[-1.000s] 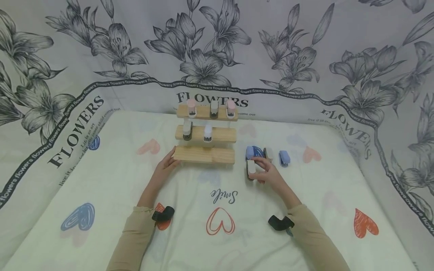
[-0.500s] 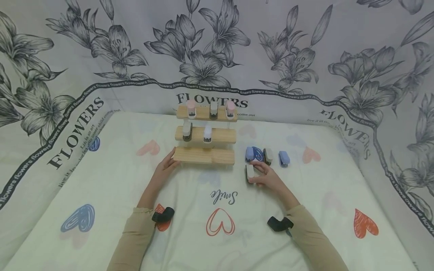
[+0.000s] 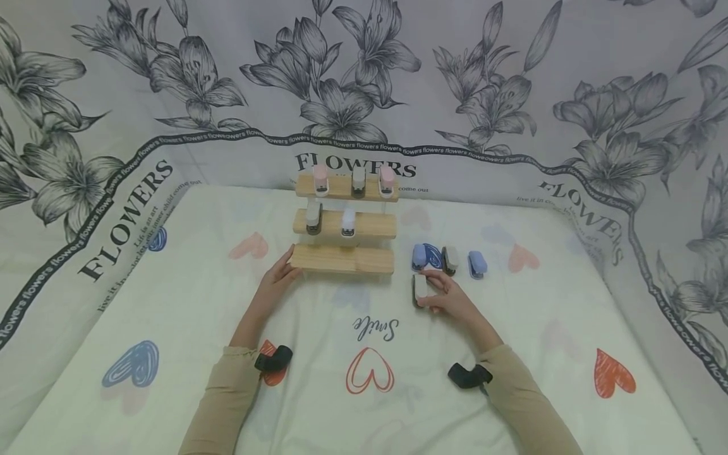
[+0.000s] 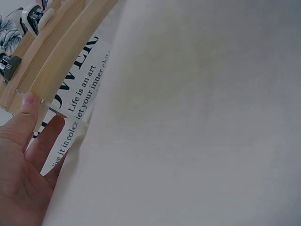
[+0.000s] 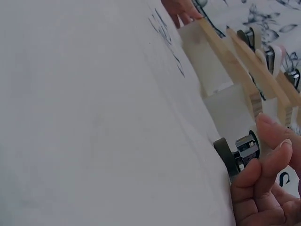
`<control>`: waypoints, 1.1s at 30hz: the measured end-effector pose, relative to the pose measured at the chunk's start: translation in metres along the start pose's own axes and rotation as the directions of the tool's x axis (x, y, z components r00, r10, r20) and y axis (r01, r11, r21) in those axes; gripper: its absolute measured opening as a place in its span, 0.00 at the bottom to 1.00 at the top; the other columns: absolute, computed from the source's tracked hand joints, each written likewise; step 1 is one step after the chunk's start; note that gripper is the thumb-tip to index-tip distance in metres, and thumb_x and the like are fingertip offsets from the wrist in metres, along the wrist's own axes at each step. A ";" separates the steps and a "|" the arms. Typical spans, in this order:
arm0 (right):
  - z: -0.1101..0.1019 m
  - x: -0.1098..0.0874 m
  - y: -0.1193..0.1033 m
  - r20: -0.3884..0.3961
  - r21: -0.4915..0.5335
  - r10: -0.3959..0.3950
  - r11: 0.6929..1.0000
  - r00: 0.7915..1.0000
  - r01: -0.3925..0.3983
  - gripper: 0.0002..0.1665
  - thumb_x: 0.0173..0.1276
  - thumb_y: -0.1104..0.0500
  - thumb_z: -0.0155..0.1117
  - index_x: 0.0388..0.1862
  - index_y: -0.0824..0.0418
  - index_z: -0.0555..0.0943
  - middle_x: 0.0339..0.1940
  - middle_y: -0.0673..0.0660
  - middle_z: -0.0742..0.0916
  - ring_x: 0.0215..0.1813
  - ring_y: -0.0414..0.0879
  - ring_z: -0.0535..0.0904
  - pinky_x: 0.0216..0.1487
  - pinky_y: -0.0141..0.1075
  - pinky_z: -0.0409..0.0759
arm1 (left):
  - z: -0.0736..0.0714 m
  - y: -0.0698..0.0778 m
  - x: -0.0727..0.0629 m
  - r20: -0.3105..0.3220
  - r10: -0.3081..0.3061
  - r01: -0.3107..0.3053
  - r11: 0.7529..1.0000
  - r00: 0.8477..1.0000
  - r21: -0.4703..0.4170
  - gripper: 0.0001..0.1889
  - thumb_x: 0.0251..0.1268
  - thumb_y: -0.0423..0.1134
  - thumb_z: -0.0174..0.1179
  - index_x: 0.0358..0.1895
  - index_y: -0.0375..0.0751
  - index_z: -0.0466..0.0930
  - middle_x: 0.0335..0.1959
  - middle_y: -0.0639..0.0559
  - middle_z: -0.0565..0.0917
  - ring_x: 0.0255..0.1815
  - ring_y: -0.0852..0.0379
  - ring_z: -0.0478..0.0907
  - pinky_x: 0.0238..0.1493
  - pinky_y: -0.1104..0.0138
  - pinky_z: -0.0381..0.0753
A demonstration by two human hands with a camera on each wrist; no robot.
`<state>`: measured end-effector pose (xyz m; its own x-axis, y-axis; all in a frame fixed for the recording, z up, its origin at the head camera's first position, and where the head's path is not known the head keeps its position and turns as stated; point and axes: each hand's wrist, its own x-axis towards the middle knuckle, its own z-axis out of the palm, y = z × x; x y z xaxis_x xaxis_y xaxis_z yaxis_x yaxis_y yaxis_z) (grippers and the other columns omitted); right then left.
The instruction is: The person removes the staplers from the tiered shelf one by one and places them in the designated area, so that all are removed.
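A small stapler (image 3: 420, 287) with a whitish top and dark base stands on the cloth right of the wooden tiered rack (image 3: 344, 260). My right hand (image 3: 450, 298) grips it between thumb and fingers; the right wrist view shows the metal nose of the stapler (image 5: 247, 147) beside the fingertips. At the left end of the rack's lowest board, my left hand (image 3: 277, 282) holds on, its thumb against the board and its fingers by the clear support in the left wrist view. Two blue staplers (image 3: 419, 256) (image 3: 477, 264) and a beige stapler (image 3: 450, 260) stand just behind the right hand.
The rack's top board bears two pink staplers (image 3: 321, 179) (image 3: 387, 181) and a grey one (image 3: 358, 181). Its middle board carries a grey-beige stapler (image 3: 313, 217) and a pale lilac one (image 3: 348, 222). A flower-printed curtain (image 3: 227, 167) hangs behind.
My right hand has drawn the whitish stapler a little nearer to me, away from the blue and beige ones, then stayed there. The left hand has kept its place on the rack.
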<state>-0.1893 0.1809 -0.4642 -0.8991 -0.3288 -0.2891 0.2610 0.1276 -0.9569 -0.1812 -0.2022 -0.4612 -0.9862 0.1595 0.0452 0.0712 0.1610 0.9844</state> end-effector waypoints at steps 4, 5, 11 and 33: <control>-0.001 -0.001 -0.004 0.032 -0.015 0.039 0.999 0.999 -0.039 0.42 0.54 0.70 0.65 0.66 0.62 0.57 0.69 0.65 0.53 0.21 0.41 0.70 0.24 0.30 0.71 | 0.000 0.007 -0.001 -0.001 -0.013 0.013 1.000 1.000 0.008 0.32 0.68 0.37 0.49 0.70 0.38 0.43 0.58 0.31 0.66 0.61 0.41 0.60 0.60 0.52 0.54; -0.001 -0.001 -0.005 0.033 -0.022 0.047 0.999 0.998 -0.047 0.42 0.55 0.70 0.65 0.66 0.61 0.56 0.69 0.65 0.52 0.21 0.41 0.69 0.25 0.30 0.71 | 0.000 0.007 -0.001 -0.002 -0.012 0.012 1.000 1.000 0.005 0.32 0.68 0.37 0.49 0.70 0.38 0.44 0.58 0.31 0.66 0.61 0.41 0.60 0.60 0.52 0.54; 0.000 -0.002 -0.008 0.012 -0.042 0.047 0.998 0.999 -0.046 0.43 0.54 0.68 0.67 0.66 0.60 0.57 0.70 0.63 0.53 0.22 0.41 0.69 0.26 0.30 0.72 | -0.003 -0.009 0.005 -0.020 0.001 -0.001 1.000 1.000 -0.009 0.33 0.66 0.42 0.51 0.70 0.44 0.46 0.57 0.35 0.68 0.61 0.45 0.62 0.60 0.54 0.55; 0.035 0.023 -0.076 0.031 -0.101 -0.324 0.940 0.945 0.326 0.29 0.63 0.59 0.60 0.63 0.59 0.66 0.65 0.55 0.67 0.17 0.42 0.68 0.22 0.33 0.70 | -0.005 -0.023 0.006 -0.017 0.011 -0.011 1.000 1.000 0.002 0.33 0.66 0.44 0.51 0.70 0.47 0.46 0.58 0.35 0.68 0.61 0.46 0.62 0.60 0.55 0.56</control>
<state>-0.2175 0.1306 -0.3994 -0.9236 -0.3817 0.0362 -0.0830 0.1069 -0.9908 -0.1892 -0.2095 -0.4832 -0.9878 0.1443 0.0592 0.0824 0.1608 0.9835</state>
